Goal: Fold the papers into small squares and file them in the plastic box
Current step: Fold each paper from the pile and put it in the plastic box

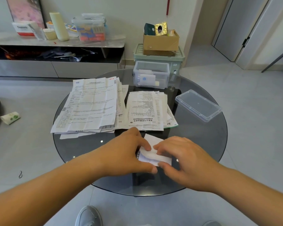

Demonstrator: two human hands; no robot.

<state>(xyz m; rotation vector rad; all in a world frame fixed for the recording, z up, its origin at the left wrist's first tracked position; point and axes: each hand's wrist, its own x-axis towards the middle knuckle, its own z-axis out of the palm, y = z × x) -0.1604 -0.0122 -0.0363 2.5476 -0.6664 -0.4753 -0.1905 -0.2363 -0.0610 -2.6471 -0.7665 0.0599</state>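
Two stacks of unfolded papers [91, 105] wait at 11 and 12 o'clock on table [206, 144]. Few folded pieces [147, 79] already in plastic box [136, 75] at 1 o'clock. Your left hand [129, 150] and right hand [181, 154] both pinch partly folded paper [152, 156] at 6 o'clock. Most work left.

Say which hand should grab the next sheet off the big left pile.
Left, probably. The left hand lies just short of the big pile; the right hand would have to cross the folded paper both hold.
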